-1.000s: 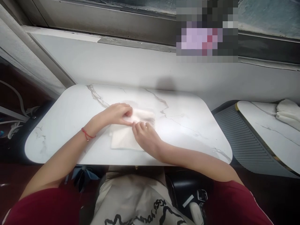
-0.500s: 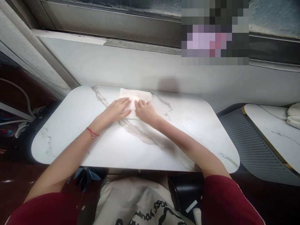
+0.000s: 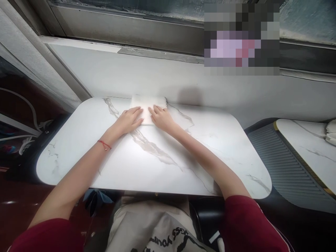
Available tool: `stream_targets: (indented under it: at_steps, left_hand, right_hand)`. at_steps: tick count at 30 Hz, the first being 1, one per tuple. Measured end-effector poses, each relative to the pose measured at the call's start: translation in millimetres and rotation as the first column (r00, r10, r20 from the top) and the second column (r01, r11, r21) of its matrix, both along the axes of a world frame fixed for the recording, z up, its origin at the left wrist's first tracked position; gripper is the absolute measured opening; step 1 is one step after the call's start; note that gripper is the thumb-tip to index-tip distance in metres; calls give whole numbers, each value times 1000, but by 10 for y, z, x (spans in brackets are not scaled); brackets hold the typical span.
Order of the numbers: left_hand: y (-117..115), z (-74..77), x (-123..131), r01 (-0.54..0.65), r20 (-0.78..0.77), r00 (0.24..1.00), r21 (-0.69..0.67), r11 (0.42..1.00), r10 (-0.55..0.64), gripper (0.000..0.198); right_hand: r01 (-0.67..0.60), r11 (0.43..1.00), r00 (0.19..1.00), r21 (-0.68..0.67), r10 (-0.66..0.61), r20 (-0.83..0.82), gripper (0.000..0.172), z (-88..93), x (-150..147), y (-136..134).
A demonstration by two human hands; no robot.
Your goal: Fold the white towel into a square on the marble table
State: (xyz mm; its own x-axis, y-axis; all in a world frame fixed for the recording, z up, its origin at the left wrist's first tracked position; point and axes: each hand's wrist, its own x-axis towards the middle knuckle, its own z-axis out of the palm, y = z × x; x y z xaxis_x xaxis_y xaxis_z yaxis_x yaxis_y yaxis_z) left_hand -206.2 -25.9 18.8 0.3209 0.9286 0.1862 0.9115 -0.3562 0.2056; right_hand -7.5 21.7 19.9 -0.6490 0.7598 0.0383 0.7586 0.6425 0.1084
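A folded white cloth (image 3: 145, 100) lies at the back edge of the white marble-patterned table (image 3: 199, 154). My left hand (image 3: 130, 118) rests palm down on the cloth's left side, fingers stretched out and slightly apart. On the right side, my right hand (image 3: 161, 117) presses flat with its fingers extended towards the middle. Between the two sets of fingertips a strip of cloth shows. Both hands are open, and neither is wrapped round anything. A thin red string bracelet (image 3: 105, 144) circles my left wrist.
A pale wall panel (image 3: 126, 77) rises directly behind the table, below a metal window frame. To the right stands a second marble-patterned table (image 3: 299, 140) with a grey ribbed side and a whitish cloth bundle (image 3: 331, 132). White cables (image 3: 26, 140) hang at the left.
Both hands and the cloth have slid towards the back edge and a little left. My right fingers, more bent before, now lie flatter. The camera view has shifted slightly.
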Motion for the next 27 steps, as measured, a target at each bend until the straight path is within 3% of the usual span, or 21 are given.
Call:
stream_targets:
  at_steps: [6, 12, 21, 24, 27]
  left_hand:
    - [-54, 192, 21, -1, 11, 1000, 50, 999, 0, 33]
    - [-115, 320, -9, -41, 65, 997, -15, 999, 42, 20]
    - [-244, 437, 41, -105, 20, 993, -272, 957, 114, 44]
    - [-300, 513, 34, -90, -8, 995, -401, 911, 95, 43]
    - [-340, 574, 19, -67, -18, 997, -558, 827, 68, 39]
  right_hand:
    - [-8, 998, 999, -57, 10, 48, 48, 230, -103, -359]
    - [-16, 993, 994, -113, 28, 104, 39, 399, -221, -710]
    - [-114, 981, 973, -158, 142, 180, 32, 535, -227, -1065]
    - [-168, 964, 960, -207, 207, 186, 26, 611, -215, -1197]
    - [-253, 939, 940, -234, 296, 169, 25, 647, -211, -1328]
